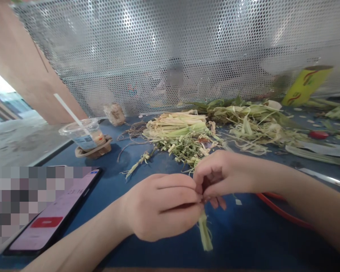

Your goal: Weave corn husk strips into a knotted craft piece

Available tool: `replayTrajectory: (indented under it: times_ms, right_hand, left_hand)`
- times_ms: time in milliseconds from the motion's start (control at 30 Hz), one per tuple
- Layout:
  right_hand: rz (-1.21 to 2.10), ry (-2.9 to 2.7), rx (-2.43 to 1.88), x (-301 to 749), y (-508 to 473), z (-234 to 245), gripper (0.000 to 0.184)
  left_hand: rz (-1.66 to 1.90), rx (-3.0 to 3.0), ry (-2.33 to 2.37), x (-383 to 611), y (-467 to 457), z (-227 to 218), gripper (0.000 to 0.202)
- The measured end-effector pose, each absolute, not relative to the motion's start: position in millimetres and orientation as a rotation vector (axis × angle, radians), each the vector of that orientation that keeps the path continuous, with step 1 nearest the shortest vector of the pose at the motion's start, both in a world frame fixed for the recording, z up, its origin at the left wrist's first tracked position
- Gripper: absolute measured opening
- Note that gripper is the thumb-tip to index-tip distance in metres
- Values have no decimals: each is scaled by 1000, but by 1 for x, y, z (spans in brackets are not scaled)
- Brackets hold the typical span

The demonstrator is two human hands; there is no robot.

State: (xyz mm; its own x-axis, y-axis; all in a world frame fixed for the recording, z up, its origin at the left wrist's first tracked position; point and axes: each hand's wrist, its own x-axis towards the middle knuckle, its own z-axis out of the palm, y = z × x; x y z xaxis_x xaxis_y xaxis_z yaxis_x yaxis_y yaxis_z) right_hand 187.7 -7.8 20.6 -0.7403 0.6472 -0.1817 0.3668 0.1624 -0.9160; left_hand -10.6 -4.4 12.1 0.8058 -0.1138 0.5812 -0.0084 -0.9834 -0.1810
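Note:
My left hand point(166, 207) and my right hand point(222, 175) meet over the blue table, fingertips pinched together. Between them they grip a short bundle of pale green corn husk point(205, 235), its cut end hanging below the fingers. The top of that bundle is hidden by the fingers. Just beyond my hands lies a heap of small tied husk pieces point(184, 148), with one loose piece point(140, 163) to its left. Behind that heap are stacked pale husk strips point(178, 124). Thin brown twine point(132, 132) trails beside the stack.
A phone point(59, 211) lies at left, near a plastic cup with a straw point(86, 136) in a cardboard holder. Shredded green husks point(257, 124), a yellow roll point(307, 85) and a red cap point(319, 134) are at right. A perforated metal screen point(147, 49) stands behind.

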Motion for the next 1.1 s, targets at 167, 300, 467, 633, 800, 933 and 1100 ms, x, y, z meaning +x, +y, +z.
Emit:
replayTrajectory:
  times_ms: [167, 300, 467, 633, 800, 933, 1100]
  right_hand:
    - [1092, -2412, -1013, 185, -12, 25, 15]
    - [800, -2340, -1130, 179, -17, 28, 13]
    - [388, -2275, -1228, 171, -24, 29, 11]
    - [166, -2261, -1149, 174, -26, 22, 8]
    - [151, -2316, -1109, 174, -25, 16, 9]
    - [121, -2339, -1088, 172, -24, 14, 9]
    - [111, -2426, -1036, 171, -25, 13, 13]
  left_hand:
    - [-827, -2647, 153, -15, -6, 12, 11]
    - [-862, -2528, 61, -20, -5, 12, 16]
    - [-965, -2502, -177, -18, -6, 11, 15]
    - [-1200, -2628, -460, -10, -6, 12, 11]
    - [-1293, -2683, -567, -9, -8, 11, 13]
    - [-1502, -2812, -887, -11, -10, 5, 38]
    - [-1453, -2968, -976, -14, -7, 5, 73]
